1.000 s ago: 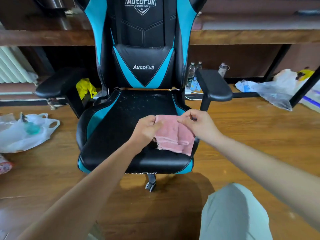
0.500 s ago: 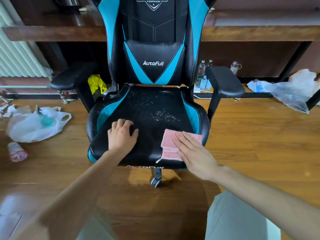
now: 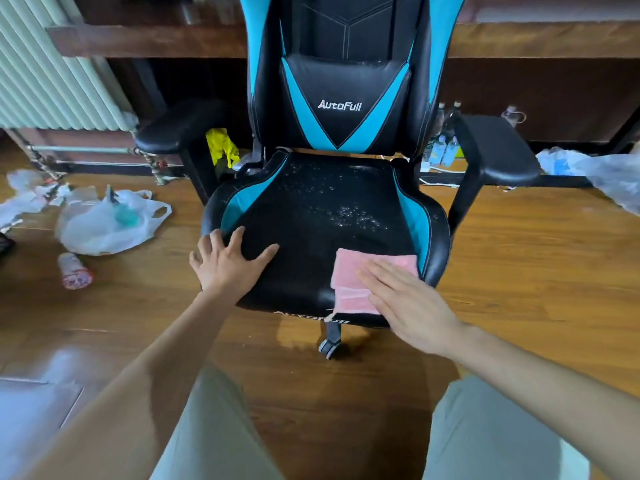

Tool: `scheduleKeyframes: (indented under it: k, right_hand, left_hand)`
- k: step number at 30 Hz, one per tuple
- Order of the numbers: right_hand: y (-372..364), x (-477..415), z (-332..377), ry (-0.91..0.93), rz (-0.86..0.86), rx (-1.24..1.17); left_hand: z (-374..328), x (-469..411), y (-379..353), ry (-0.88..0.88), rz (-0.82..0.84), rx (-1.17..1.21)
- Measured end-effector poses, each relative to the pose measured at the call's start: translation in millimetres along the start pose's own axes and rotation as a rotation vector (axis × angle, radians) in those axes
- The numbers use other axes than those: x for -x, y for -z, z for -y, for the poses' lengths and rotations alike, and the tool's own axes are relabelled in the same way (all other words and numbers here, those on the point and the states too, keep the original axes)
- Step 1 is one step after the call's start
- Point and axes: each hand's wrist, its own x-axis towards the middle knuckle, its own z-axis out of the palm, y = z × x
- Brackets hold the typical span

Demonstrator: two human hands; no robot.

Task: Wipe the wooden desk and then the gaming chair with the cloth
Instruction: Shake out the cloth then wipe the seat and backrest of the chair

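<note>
Pink cloth [image 3: 349, 282] sits folded on the front right corner of the gaming chair [image 3: 311, 216] seat. The right hand [image 3: 412, 306] lies flat on top of it, fingers straight and close together, pressing it down. Over on the other side the left hand [image 3: 228, 265] is spread wide, palm down on the seat's front left edge, holding nothing. White specks [image 3: 353, 216] dot the black seat just beyond the cloth. Behind the chair runs the wooden bench [image 3: 156, 39], and a white plastic bag [image 3: 104, 220] lies on the floor at left.
</note>
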Motion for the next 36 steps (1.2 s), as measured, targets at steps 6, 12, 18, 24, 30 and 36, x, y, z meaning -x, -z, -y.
scheduleKeyframes:
  k: [6,12,18,24,30,36]
  right_hand:
    - [-2,-5,14,-0.146,-0.052,0.095]
    - [-8,-80,87,0.123,-0.063,0.186]
    - [-7,-68,75,0.195,-0.016,0.242]
    - [6,-8,25,-0.085,-0.121,0.109]
    - [-8,-66,103,0.026,-0.111,0.020]
    - [-12,-118,158,0.201,-0.045,-0.064]
  left_hand:
    - [-21,21,-8,0.036,0.013,0.039]
    - [-15,21,-7,0.024,0.005,0.177]
    - [1,17,-6,0.017,-0.073,0.463]
    - [-2,27,-12,0.052,-0.033,0.724]
    - [-5,33,-8,0.169,0.029,0.988]
    - [-2,27,3,0.339,0.091,1.159]
